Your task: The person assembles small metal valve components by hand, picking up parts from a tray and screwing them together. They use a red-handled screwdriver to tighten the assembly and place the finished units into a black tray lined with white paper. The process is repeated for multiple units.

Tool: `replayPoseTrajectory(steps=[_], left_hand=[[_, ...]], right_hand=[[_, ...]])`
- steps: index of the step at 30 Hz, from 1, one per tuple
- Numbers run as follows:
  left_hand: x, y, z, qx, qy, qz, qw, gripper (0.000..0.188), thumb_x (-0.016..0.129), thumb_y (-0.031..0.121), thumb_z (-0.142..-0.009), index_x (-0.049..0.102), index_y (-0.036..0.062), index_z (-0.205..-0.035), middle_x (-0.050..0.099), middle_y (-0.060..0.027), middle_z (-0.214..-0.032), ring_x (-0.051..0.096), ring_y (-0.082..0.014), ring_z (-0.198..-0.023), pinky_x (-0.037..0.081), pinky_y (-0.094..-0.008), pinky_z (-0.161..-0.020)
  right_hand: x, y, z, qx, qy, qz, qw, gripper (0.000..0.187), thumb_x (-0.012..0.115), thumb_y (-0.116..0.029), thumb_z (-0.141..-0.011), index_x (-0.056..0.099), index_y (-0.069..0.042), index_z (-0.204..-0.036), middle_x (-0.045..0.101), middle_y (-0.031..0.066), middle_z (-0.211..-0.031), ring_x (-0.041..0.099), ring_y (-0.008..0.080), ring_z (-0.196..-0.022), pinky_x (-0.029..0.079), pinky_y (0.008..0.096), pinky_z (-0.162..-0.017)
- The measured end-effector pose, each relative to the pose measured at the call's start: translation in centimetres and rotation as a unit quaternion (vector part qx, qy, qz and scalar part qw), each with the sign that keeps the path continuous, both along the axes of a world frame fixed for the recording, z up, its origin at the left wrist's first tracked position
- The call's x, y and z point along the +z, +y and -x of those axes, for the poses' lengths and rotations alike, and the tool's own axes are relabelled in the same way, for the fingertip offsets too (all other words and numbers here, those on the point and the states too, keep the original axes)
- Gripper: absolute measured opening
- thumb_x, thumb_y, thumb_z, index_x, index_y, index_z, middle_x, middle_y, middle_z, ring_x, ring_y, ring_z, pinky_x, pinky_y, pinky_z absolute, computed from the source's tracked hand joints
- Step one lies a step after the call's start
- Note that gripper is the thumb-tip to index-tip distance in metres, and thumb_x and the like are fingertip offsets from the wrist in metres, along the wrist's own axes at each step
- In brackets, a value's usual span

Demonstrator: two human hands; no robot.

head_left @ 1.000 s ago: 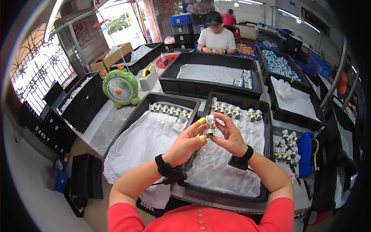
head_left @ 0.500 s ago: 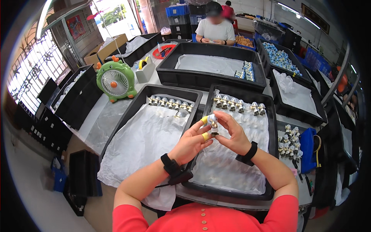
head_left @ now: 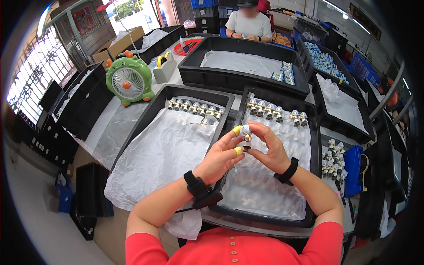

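A small figurine (head_left: 247, 141) with a pale, rounded top and a dark base is held upright between my hands. My left hand (head_left: 217, 158), with yellow covers on the thumb and a fingertip, grips it from the left. The thumb and fingers of my right hand (head_left: 274, 153) close on it from the right, at top and bottom. Beneath my hands lies a black tray (head_left: 316, 176) lined with white sheeting, with a row of similar figurines (head_left: 270, 110) at its far end. To its left, another black tray (head_left: 145, 115) holds a matching row (head_left: 194, 107) on white paper.
More figurines (head_left: 334, 162) lie in a heap on the right, beside a blue bin (head_left: 353, 170). A green fan (head_left: 130, 81) stands at the far left. Beyond, a large black tray (head_left: 243, 83) holds blue-and-white pieces, and a person (head_left: 249, 24) sits behind it.
My hands still hold the figurine, which has turned slightly between my fingers. The whole view has shifted a little.
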State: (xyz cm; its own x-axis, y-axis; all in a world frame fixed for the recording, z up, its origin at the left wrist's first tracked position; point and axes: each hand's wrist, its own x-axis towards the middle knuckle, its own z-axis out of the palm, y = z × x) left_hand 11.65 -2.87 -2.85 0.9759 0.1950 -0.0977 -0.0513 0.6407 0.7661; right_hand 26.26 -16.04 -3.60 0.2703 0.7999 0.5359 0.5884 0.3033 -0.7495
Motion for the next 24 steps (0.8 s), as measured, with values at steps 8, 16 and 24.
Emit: replayPoseTrajectory(steps=[8, 16, 24], left_hand=[[-0.41, 0.22, 0.02, -0.011, 0.005, -0.002, 1.0, 0.06, 0.052, 0.001, -0.086, 0.031, 0.015, -0.141, 0.04, -0.0022, -0.135, 0.045, -0.0114, -0.115, 0.037, -0.0314, -0.097], [-0.28, 0.11, -0.02, -0.008, -0.001, -0.011, 1.0, 0.056, 0.056, 0.005, -0.088, 0.034, 0.013, -0.139, 0.044, -0.0014, -0.129, 0.047, -0.0114, -0.114, 0.04, -0.03, -0.096], [-0.04, -0.1, 0.0, -0.002, -0.016, -0.023, 1.0, 0.055, 0.059, 0.007, -0.087, 0.036, 0.0119, -0.137, 0.048, -0.0022, -0.125, 0.049, -0.012, -0.113, 0.043, -0.0287, -0.095]], right_hand=[[-0.02, -0.02, 0.07, 0.0, 0.001, -0.008, 1.0, 0.063, 0.068, 0.006, -0.071, 0.044, -0.008, -0.128, 0.043, 0.0122, -0.134, 0.046, 0.0249, -0.123, 0.04, 0.0344, -0.102], [-0.09, 0.01, 0.19, -0.031, -0.068, -0.014, 0.997, 0.066, 0.071, 0.003, -0.069, 0.044, -0.008, -0.128, 0.048, 0.0128, -0.129, 0.047, 0.0287, -0.121, 0.039, 0.0353, -0.101], [0.19, -0.1, 0.38, -0.038, -0.082, -0.008, 0.996, 0.068, 0.072, 0.002, -0.068, 0.043, -0.009, -0.129, 0.048, 0.0128, -0.129, 0.048, 0.0287, -0.12, 0.039, 0.0352, -0.101]])
